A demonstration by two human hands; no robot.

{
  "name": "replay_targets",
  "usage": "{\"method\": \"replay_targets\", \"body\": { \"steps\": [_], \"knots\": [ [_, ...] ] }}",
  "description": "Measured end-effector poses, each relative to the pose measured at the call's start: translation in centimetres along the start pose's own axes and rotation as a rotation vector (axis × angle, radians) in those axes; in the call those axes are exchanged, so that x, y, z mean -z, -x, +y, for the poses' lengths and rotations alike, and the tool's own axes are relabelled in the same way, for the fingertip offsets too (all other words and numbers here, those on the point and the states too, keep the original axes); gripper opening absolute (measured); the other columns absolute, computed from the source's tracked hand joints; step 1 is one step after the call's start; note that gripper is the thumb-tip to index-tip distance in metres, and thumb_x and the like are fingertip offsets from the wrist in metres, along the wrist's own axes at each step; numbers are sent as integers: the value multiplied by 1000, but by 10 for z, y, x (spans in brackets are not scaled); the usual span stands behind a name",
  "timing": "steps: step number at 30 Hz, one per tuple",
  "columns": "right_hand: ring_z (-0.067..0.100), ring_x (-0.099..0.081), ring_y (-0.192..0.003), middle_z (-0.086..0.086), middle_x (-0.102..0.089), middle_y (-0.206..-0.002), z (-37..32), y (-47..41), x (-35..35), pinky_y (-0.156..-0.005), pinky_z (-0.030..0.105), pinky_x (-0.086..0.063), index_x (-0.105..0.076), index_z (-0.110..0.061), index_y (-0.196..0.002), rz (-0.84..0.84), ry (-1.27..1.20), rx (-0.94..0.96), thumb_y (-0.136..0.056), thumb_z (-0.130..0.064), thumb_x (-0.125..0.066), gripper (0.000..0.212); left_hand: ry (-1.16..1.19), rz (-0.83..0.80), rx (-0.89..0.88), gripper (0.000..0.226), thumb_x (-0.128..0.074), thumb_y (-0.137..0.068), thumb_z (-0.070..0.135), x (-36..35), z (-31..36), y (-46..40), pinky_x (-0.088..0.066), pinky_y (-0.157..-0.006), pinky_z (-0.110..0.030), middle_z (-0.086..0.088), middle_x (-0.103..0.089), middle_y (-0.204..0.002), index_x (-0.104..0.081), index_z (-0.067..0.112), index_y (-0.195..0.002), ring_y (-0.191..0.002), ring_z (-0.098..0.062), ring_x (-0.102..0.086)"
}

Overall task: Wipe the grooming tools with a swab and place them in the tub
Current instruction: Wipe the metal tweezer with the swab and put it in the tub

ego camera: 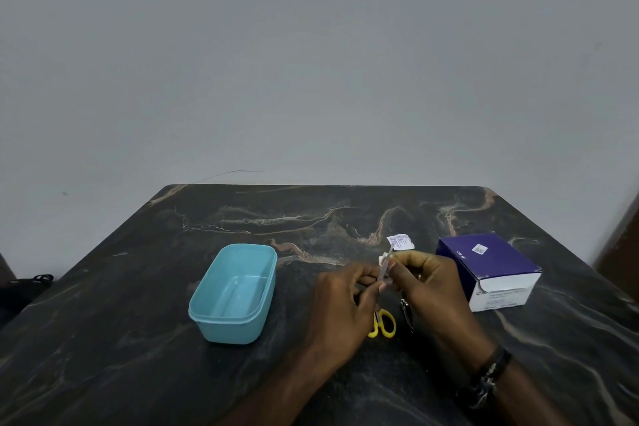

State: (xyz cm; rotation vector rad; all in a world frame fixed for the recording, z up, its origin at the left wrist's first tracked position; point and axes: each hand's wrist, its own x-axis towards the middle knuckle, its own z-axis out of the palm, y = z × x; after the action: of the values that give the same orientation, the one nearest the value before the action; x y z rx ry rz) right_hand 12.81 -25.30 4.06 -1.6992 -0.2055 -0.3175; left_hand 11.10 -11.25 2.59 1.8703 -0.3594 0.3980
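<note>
A: Pinched between the fingers of our left hand (340, 290) is the lower end of a thin metal tool (383, 268), which slants up and to the right. What lies leftmost?

B: We note the blue tub (232, 292) at left, standing open on the dark marbled table (138, 373), with nothing visible inside it; it sits well apart from both hands.

A: And right of the tool?

B: Our right hand (427, 282) curls its fingers about a small white swab (383, 258) pressed against the tool's shaft. Below the hands lie yellow-handled scissors (383, 323) and a metal clipper (407, 313), partly hidden. A torn sachet (400, 241) lies just beyond the hands, and a purple box (492, 270) stands at far right.
</note>
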Motion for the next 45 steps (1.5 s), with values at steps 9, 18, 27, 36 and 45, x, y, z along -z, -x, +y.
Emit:
{"method": "replay_targets", "body": {
  "steps": [9, 18, 27, 36, 45],
  "knots": [
    [3, -64, -57, 3, -72, -65, -3, 2, -2, -56, 15, -48, -74, -6, -76, -45, -14, -43, -91, -12, -63, 20, -4, 18, -11, 13, -68, -86, 12, -2, -2, 1, -60, -60, -37, 5, -74, -81, -71, 22, -93, -65, -7, -71],
    [2, -63, -59, 0, -72, -63, -5, 0, -1, -57, 15, -48, -75, -9, -76, 114, -47, 8, -88, -14, -66, 16, 6, -1, -3, 13, -68, -86, 14, -4, 0, 3, -60, -60, -37, 6, -73, -79, -71, 23, -95, -65, -6, -70],
    [1, -62, -55, 2, -71, -62, -7, 3, -3, -54, 13, -48, -73, -6, -72, -82, 28, -63, -91, -6, -61, 22, -4, 22, 15, 15, -67, -86, 9, 3, 0, 1, -60, -60, -37, 4, -73, -75, -73, 21, -93, -63, -5, -70],
    [6, -62, -55, 2, -70, -62, -7, 1, 0, -55, 21, -48, -75, -12, -74, 101, -47, -2, -90, -8, -62, 20, 24, 40, 7, 30, -71, -83, 12, 1, 2, 0, -60, -60, -37, 9, -72, -73, -65, 41, -79, -62, -7, -71],
    [-1, -56, -50, -2, -66, -54, -7, 0, 3, -50, 12, -43, -73, -3, -76, -14, -48, -48, -90, -6, -62, 19, 50, 58, 74, 18, -69, -83, 5, 2, 2, 2, -61, -60, -33, 1, -71, -66, -70, 23, -83, -60, -6, -71]
  ]
}}
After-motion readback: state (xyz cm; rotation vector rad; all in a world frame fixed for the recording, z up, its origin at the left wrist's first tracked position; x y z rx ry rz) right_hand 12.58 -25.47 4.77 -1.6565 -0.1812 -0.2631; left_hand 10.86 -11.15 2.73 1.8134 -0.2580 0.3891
